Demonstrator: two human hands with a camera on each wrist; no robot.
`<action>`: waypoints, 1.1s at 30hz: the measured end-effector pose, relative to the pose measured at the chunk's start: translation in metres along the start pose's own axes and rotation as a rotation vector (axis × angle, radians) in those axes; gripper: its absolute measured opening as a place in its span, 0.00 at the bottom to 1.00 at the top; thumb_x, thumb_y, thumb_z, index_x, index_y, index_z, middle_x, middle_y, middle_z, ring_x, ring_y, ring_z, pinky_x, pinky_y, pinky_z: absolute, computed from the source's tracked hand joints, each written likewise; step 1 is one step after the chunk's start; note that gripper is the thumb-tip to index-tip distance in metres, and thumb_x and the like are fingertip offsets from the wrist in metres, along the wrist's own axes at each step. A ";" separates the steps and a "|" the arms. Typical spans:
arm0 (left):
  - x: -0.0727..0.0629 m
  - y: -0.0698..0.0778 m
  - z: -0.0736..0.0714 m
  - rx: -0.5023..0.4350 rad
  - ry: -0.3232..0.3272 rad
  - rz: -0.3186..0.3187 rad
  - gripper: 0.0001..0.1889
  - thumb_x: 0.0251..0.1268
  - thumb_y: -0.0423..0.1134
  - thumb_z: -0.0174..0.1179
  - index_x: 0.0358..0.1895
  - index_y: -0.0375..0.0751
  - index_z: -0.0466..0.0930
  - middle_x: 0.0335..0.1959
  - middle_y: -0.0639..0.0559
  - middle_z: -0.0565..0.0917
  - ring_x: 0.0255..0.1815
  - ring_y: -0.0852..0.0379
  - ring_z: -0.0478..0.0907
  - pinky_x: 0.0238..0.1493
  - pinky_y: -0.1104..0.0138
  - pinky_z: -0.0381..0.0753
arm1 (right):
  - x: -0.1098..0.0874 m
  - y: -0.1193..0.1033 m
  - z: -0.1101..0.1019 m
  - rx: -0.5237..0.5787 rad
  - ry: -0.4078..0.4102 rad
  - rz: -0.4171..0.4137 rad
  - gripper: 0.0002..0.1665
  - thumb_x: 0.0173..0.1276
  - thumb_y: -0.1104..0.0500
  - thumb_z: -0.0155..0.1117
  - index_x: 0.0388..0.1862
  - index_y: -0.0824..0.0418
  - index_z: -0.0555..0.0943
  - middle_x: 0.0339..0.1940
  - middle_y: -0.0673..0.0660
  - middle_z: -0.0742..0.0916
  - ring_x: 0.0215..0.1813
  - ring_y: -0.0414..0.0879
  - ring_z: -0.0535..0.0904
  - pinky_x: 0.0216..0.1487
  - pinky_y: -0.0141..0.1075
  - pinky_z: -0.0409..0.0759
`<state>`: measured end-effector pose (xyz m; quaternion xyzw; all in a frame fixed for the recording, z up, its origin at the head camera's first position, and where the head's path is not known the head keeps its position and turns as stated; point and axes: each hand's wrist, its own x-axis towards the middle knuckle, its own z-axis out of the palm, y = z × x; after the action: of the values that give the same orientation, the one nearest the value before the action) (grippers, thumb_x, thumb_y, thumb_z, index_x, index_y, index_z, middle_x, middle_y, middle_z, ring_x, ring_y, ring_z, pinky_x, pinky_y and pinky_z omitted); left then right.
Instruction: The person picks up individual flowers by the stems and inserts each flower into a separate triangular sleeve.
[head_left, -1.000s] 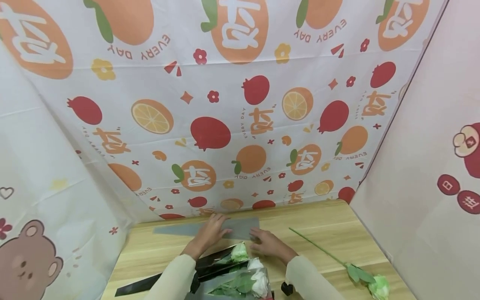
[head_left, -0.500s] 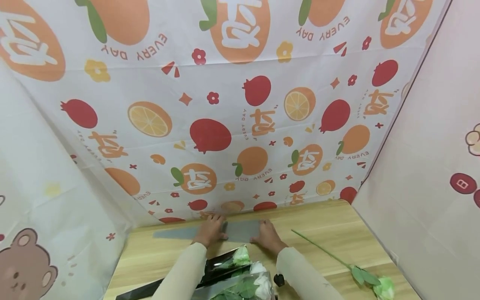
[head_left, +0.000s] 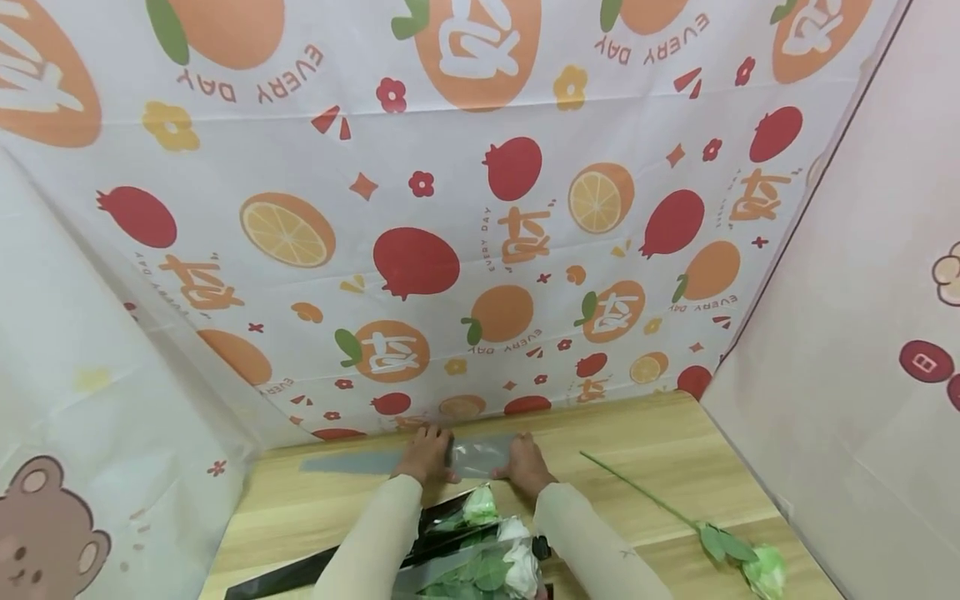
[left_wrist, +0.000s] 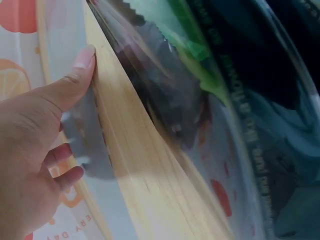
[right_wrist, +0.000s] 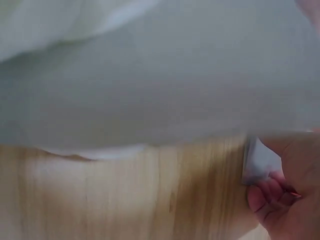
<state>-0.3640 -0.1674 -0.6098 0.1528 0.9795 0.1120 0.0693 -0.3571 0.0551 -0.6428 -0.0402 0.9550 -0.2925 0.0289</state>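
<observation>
A flat, tapered grey translucent flower sleeve (head_left: 480, 458) lies near the back edge of the wooden table. My left hand (head_left: 425, 454) grips it around its middle, thumb (left_wrist: 86, 62) on the near edge and fingertips at the far edge. At the wide right end, my right hand (head_left: 527, 467) holds it with curled fingers; in the right wrist view a corner of the sleeve (right_wrist: 260, 162) shows beside them. Between my hands the film bulges and catches the light. Much of the right wrist view is covered by blurred grey film and white petals.
Close in front of me lie a black wrapped flower with a pale green bloom (head_left: 480, 505) and a grey sleeve holding white roses (head_left: 521, 567), both between my forearms. A single pale green rose (head_left: 765, 571) with a long stem lies at the right. A printed cloth (head_left: 480, 250) hangs behind the table.
My right hand has moved in from near the sleeve's right end and now holds it. Between the hands the film has gone from flat to bulging. My left hand stays at its middle.
</observation>
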 end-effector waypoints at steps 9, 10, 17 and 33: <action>0.004 0.001 -0.009 -0.076 -0.049 -0.075 0.34 0.44 0.50 0.85 0.54 0.41 0.81 0.55 0.39 0.80 0.60 0.38 0.75 0.64 0.39 0.72 | 0.003 0.002 -0.006 0.139 -0.035 -0.020 0.36 0.50 0.56 0.89 0.49 0.74 0.78 0.47 0.67 0.82 0.46 0.57 0.81 0.54 0.52 0.82; 0.004 0.001 -0.009 -0.087 -0.050 -0.077 0.33 0.43 0.49 0.86 0.52 0.41 0.82 0.52 0.41 0.81 0.58 0.39 0.76 0.62 0.40 0.73 | 0.003 0.003 -0.006 0.163 -0.033 -0.007 0.36 0.50 0.57 0.89 0.48 0.74 0.78 0.47 0.67 0.82 0.46 0.57 0.80 0.54 0.53 0.81; 0.000 0.000 -0.004 -0.201 -0.035 -0.023 0.24 0.45 0.42 0.85 0.40 0.41 0.78 0.35 0.49 0.81 0.38 0.51 0.77 0.47 0.49 0.78 | 0.003 0.005 -0.009 0.312 0.001 0.081 0.51 0.53 0.58 0.86 0.67 0.82 0.70 0.63 0.77 0.79 0.64 0.70 0.77 0.66 0.58 0.77; -0.001 0.001 -0.001 -0.336 -0.068 0.038 0.22 0.51 0.38 0.82 0.39 0.43 0.74 0.33 0.52 0.78 0.35 0.53 0.73 0.42 0.57 0.74 | 0.001 0.028 -0.022 0.629 -0.031 0.123 0.11 0.69 0.63 0.72 0.31 0.72 0.86 0.28 0.51 0.83 0.34 0.41 0.74 0.39 0.32 0.73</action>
<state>-0.3627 -0.1671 -0.6083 0.1612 0.9410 0.2703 0.1247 -0.3617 0.0898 -0.6406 0.0243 0.8178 -0.5704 0.0720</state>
